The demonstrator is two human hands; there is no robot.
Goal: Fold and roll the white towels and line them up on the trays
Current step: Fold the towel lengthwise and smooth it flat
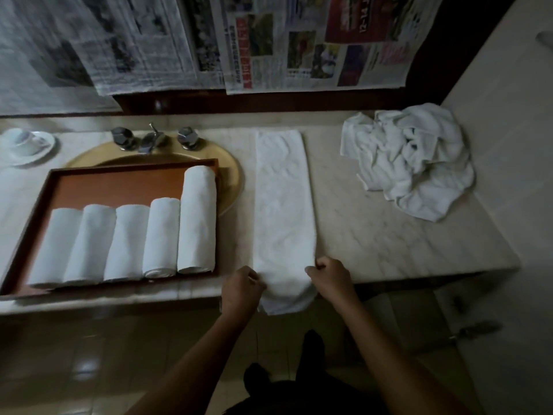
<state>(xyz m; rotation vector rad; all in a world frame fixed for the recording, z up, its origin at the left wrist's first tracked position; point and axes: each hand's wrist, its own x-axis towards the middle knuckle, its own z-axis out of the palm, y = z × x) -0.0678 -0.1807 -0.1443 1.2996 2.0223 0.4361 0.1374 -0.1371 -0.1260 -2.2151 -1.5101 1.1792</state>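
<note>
Marble counter [374, 235] shows dim and blurred, the near left corner of the tray [119, 187] is cut off, and the near end of the folded towel [284, 205] droops over the front edge. Your left hand [241, 290] and right hand [329, 278] each pinch a side of that end with curled fingers, and bare counter lies between the strip and the crumpled towel pile [410, 160] at the right wall. Five rolled towels [128, 241] lie side by side in the tray, which sits over the sink [232, 178].

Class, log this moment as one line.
left hand: grips folded towel, near end | right hand: grips same end | tray: five rolled towels | towel pile: far right
</note>
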